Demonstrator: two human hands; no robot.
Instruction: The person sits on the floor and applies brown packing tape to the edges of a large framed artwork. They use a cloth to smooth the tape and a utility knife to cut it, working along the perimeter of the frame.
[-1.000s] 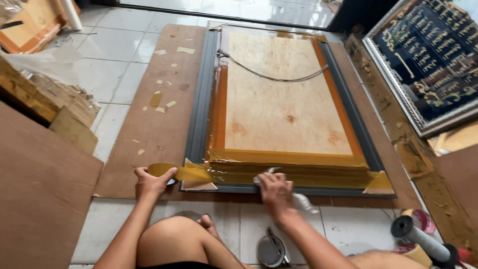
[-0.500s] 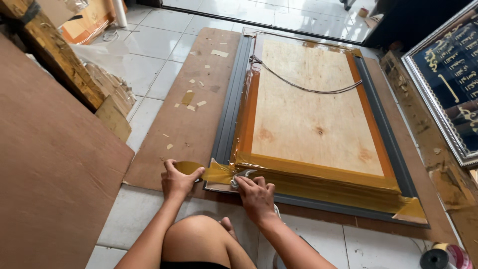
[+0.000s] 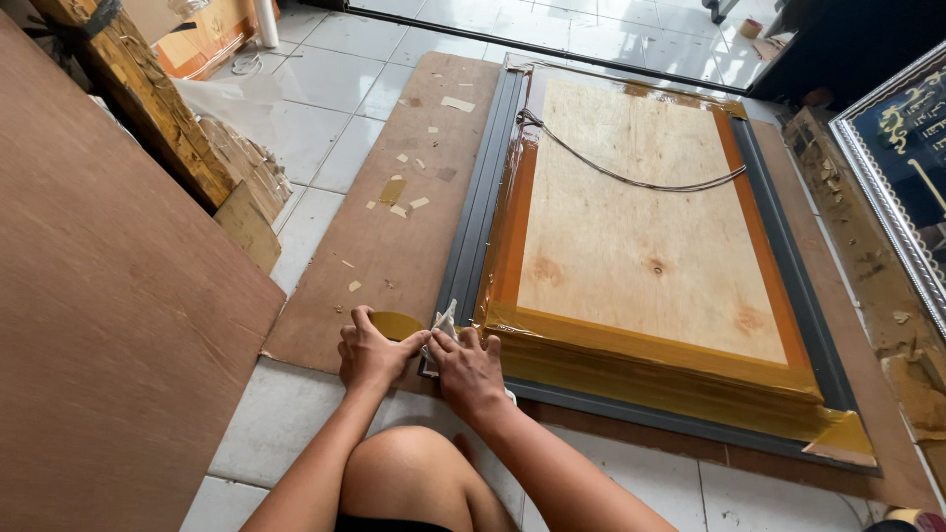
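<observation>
I see the dark picture frame (image 3: 473, 232) lying face down on a brown board (image 3: 394, 246) on the floor. At its near-left corner my right hand (image 3: 471, 369) presses flat, open, while my left hand (image 3: 370, 352) grips the tape roll (image 3: 397, 324) beside it. Tape should be pulled taut, then smoothed over the corner.

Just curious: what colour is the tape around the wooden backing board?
Brownish-yellow tape, seen clearest in the head view.
</observation>
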